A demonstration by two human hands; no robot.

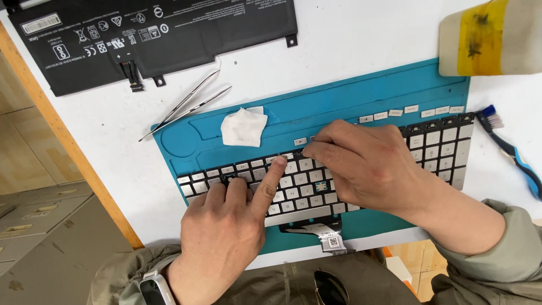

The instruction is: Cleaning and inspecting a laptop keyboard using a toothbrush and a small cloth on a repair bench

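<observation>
A bare laptop keyboard (361,175) lies under both hands on a teal mat (350,101). The left hand (226,226) presses keys with an extended thumb; the right hand (367,164) rests curled, fingertips down, gripping nothing. Beyond them the white table (339,39) bears tweezers (186,107) and a black battery (152,34).

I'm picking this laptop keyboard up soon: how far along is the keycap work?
Done: several keycaps lie loose on the blue mat, off the keyboard top row. In hand: left hand steadies the keys, right hand works the top row. Left: most keys remain seated.
</observation>
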